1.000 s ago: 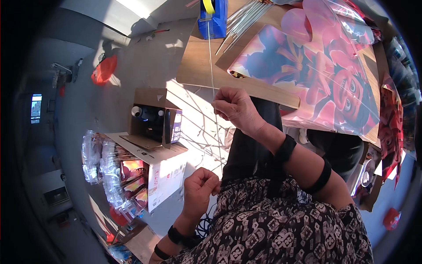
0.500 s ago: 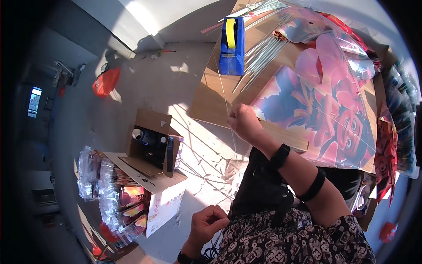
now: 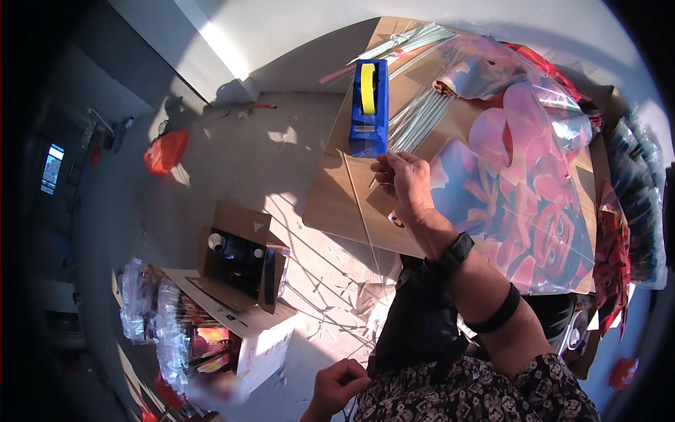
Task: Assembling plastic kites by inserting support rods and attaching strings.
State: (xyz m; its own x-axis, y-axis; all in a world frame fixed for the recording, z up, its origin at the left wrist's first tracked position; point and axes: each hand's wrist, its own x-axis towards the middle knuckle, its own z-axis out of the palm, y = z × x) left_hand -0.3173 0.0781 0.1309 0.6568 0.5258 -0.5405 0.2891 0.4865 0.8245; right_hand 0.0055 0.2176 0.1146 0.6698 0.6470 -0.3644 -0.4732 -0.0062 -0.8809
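Note:
My right hand (image 3: 406, 184) is over the table, fingers curled and thumb and forefinger close together, at the near end of a blue tape dispenser (image 3: 370, 133) holding a yellow roll. What the fingertips hold, if anything, is too small to make out. Under and right of that hand lies a glossy printed sheet (image 3: 492, 193) with a pink and red cartoon figure. A thin pale line (image 3: 360, 200), perhaps a thread, runs past the hand across the table's left part. Low in the view, by my shirt, my left hand (image 3: 339, 387) is closed with fingers bent; its contents are hidden.
Thin white rods (image 3: 425, 116) lie right of the dispenser on the wooden table (image 3: 327, 200). Left on the floor, an open carton (image 3: 235, 211) with bottles stands beside a box (image 3: 264, 352) and plastic-wrapped packs (image 3: 172, 337). An orange bag (image 3: 166, 151) lies farther off.
My right hand has moved forward from the table's near edge to the tape dispenser. The whole view has shifted, so the table sits lower. My left hand stays closed near my shirt.

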